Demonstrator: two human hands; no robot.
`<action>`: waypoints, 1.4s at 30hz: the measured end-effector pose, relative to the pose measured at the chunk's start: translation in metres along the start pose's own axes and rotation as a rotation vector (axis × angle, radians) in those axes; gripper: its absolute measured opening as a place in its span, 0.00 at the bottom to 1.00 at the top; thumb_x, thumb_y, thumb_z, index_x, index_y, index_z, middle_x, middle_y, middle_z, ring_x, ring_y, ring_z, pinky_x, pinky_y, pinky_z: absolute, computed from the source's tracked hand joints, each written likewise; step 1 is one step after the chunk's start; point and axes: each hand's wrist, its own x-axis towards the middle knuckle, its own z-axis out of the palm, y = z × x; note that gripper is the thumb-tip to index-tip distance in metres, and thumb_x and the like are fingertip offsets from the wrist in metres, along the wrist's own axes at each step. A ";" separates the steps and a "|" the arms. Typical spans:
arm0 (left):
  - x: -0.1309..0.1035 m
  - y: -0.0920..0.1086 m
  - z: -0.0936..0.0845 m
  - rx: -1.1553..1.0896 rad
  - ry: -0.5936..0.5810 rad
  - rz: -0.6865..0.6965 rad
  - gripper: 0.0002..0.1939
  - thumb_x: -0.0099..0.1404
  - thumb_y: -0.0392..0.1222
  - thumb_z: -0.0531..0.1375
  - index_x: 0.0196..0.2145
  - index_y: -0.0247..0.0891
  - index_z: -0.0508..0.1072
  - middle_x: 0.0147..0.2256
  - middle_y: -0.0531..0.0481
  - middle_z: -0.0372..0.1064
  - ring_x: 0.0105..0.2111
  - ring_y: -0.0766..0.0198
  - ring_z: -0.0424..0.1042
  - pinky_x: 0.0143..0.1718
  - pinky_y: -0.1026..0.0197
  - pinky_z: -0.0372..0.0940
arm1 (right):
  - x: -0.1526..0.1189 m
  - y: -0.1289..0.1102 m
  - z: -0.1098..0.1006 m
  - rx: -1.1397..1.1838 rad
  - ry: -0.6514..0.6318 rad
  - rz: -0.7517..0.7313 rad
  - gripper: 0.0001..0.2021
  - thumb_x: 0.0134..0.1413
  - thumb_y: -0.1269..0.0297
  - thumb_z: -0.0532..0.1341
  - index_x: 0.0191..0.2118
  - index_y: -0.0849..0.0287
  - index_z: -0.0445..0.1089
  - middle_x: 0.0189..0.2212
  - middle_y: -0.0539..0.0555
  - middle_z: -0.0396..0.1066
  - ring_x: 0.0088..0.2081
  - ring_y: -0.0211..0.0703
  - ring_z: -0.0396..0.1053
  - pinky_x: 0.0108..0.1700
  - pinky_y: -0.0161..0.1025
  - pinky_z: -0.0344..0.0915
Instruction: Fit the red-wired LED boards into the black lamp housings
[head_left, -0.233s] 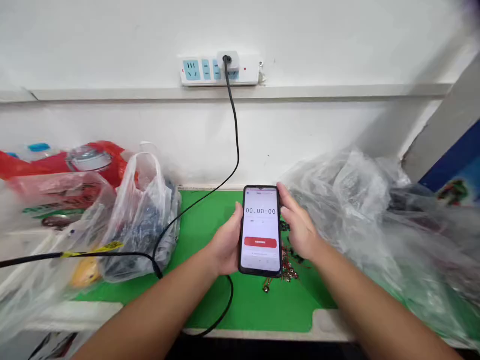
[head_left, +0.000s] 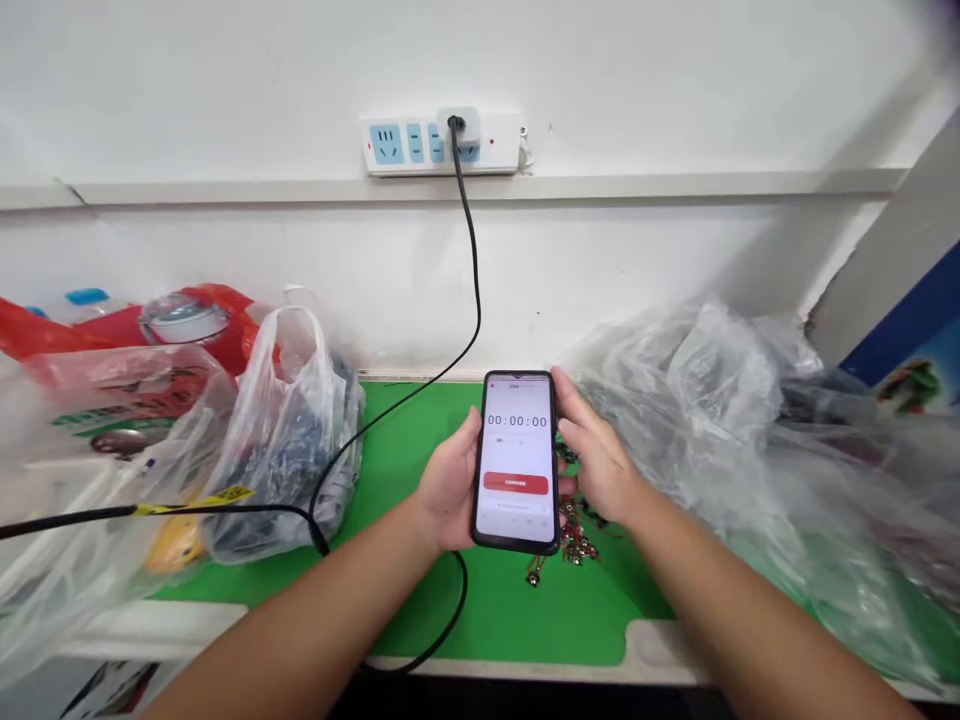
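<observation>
A black-edged smartphone (head_left: 515,455) is held upright over the green mat, its lit screen showing 00:00:00 and a red bar. My left hand (head_left: 450,485) grips its left side, thumb along the edge and fingers mostly hidden behind. On the opposite edge, my right hand (head_left: 596,455) is closed against the phone, with thumb and forefinger at its upper right side. Small metal parts with thin red wires (head_left: 577,540) lie on the mat, just right of the phone and partly covered by it and my right hand.
A green mat (head_left: 555,625) covers the table. Filled plastic bags (head_left: 277,450) crowd the left, and clear plastic sheeting (head_left: 697,400) heaps up at right. A black cable (head_left: 474,250) runs from the wall power strip (head_left: 442,145) down across the mat. A yellow object (head_left: 176,540) sits at left.
The phone has shifted slightly left and tilted a little in my hands. The whole view has moved very slightly; both hands keep their hold.
</observation>
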 end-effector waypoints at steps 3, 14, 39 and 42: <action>-0.002 0.001 0.005 -0.048 -0.012 0.027 0.33 0.69 0.60 0.39 0.60 0.36 0.62 0.52 0.36 0.69 0.51 0.43 0.69 0.50 0.38 0.59 | -0.001 -0.004 0.000 0.068 -0.016 0.045 0.33 0.63 0.55 0.49 0.69 0.48 0.34 0.56 0.58 0.63 0.33 0.42 0.69 0.22 0.36 0.68; -0.005 -0.001 0.008 -0.007 -0.012 0.118 0.36 0.68 0.62 0.38 0.55 0.34 0.68 0.48 0.36 0.72 0.46 0.46 0.73 0.48 0.42 0.62 | -0.004 -0.001 -0.003 -0.053 -0.109 -0.128 0.31 0.64 0.56 0.47 0.69 0.47 0.33 0.63 0.55 0.55 0.37 0.43 0.69 0.30 0.42 0.72; -0.009 0.004 0.008 0.051 -0.079 0.121 0.36 0.68 0.63 0.38 0.57 0.35 0.66 0.53 0.35 0.68 0.50 0.45 0.70 0.50 0.43 0.61 | -0.002 -0.002 -0.006 -0.210 -0.096 -0.347 0.33 0.63 0.61 0.51 0.69 0.46 0.35 0.64 0.52 0.53 0.62 0.55 0.55 0.59 0.55 0.61; -0.009 0.004 0.006 0.059 -0.079 0.121 0.36 0.67 0.63 0.38 0.58 0.35 0.66 0.53 0.35 0.68 0.50 0.44 0.70 0.49 0.43 0.61 | -0.002 -0.002 -0.006 -0.208 -0.090 -0.341 0.33 0.62 0.61 0.51 0.69 0.45 0.35 0.65 0.51 0.52 0.62 0.54 0.55 0.60 0.56 0.61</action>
